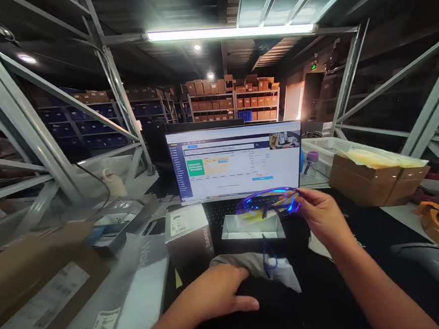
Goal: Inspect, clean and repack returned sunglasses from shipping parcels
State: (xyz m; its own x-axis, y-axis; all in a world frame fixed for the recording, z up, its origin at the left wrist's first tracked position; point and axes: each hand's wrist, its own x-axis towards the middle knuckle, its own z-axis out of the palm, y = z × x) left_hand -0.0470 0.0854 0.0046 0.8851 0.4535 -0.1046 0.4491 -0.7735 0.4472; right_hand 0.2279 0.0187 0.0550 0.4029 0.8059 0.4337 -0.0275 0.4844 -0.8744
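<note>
Two hands engaged: the right hand (320, 215) pinches the blue glasses (265, 209) by one end, fingers closed, overlapping in view the far side of the open box (243, 229). The left hand (220, 291) lies against the grey pouch (250, 265), nearside of the box — whether its fingers grip cannot be told. Advisable: hold the frame, not the lenses — and avoid the box's rim.

Above the black table (279, 319), the person's right hand (320, 215) has blue-purple glasses (265, 210) in its grip, near an open pale box (250, 234). The left hand (222, 292) touches a grey pouch (246, 263) (its fingertips are hidden). A printed carton (190, 248) stands left, a lit monitor (238, 165) far, a scanner (435, 266) right.
</note>
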